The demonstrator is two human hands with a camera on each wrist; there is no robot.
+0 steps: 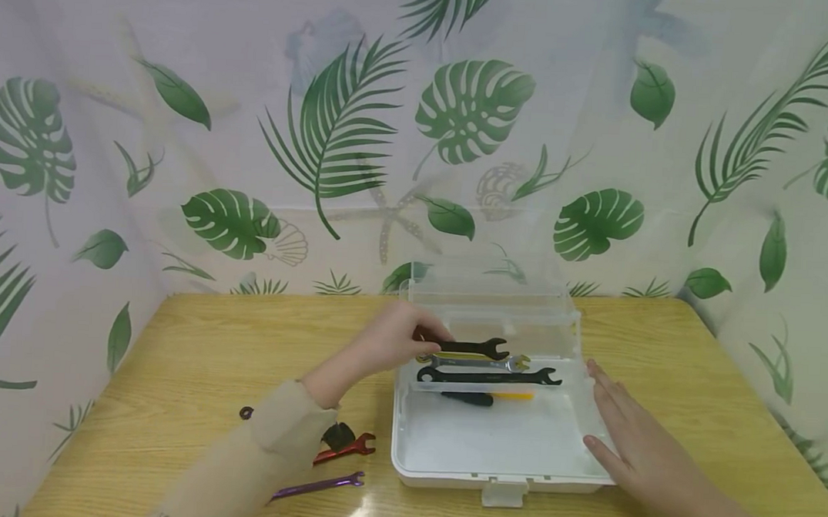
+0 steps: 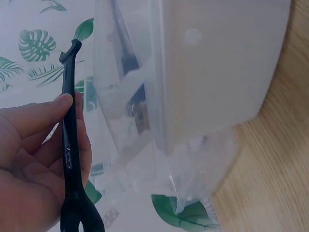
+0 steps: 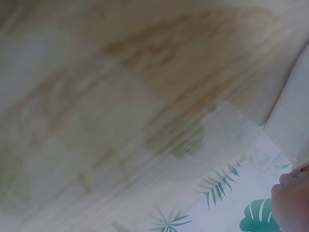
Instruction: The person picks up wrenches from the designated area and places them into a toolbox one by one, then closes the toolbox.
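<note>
The left hand (image 1: 397, 336) reaches forward from the near left of the wooden table, its forearm in a beige sleeve (image 1: 260, 452) slanting up and to the right. Its fingers (image 2: 36, 118) and thumb curl round the shaft of a slim black open-ended wrench (image 1: 476, 347), held level. The right hand (image 1: 628, 434) lies flat near the right edge, palm down, fingers straight and together, pointing away from the person, its inner side against the white plastic box (image 1: 447, 453).

leaf-print curtain (image 1: 185, 86) behind wooden table (image 1: 692, 394)
</note>
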